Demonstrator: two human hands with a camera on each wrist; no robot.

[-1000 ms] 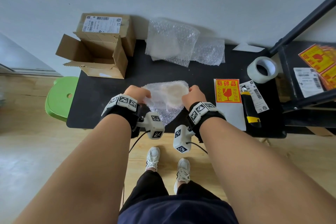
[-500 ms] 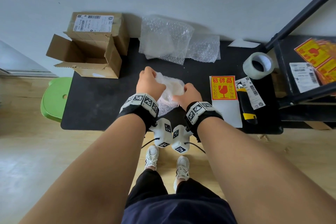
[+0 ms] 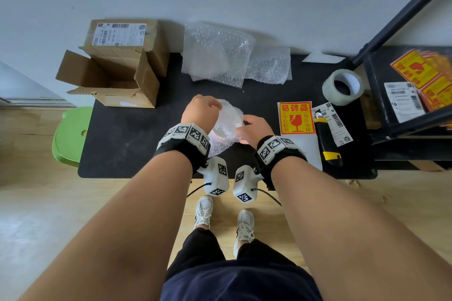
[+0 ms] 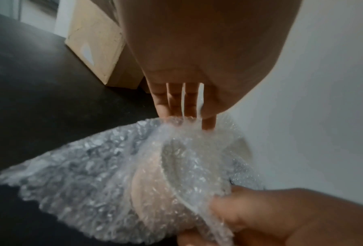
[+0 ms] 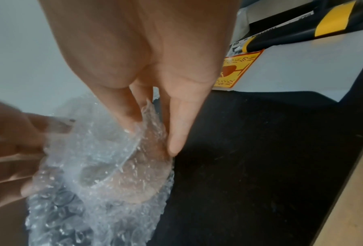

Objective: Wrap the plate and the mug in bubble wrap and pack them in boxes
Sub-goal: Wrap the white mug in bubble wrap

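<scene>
On the black table [image 3: 137,142] a beige mug [image 3: 226,127] lies tilted on its side inside a sheet of bubble wrap [image 3: 231,113]. My left hand [image 3: 203,111] reaches over the far top of the bundle, its fingers [image 4: 184,109] gathering the wrap. My right hand [image 3: 249,127] pinches the wrap's edge against the mug's right side, thumb and fingers [image 5: 176,133] closed on the film. The mug's rim [image 4: 167,166] shows through the wrap [image 5: 104,166]. A larger bubble-wrapped bundle [image 3: 215,56], seemingly the plate, leans at the back.
An open cardboard box [image 3: 110,80] lies on its side at the back left, in front of a closed box [image 3: 127,34]. Spare bubble wrap [image 3: 269,66], a tape roll [image 3: 342,87], a fragile sticker [image 3: 296,117] and a utility knife [image 3: 327,144] sit right. A green stool [image 3: 71,134] stands left.
My hands have come closer together and folded the wrap over the mug. The left hand has moved forward over the top of the bundle, which is now bunched tighter.
</scene>
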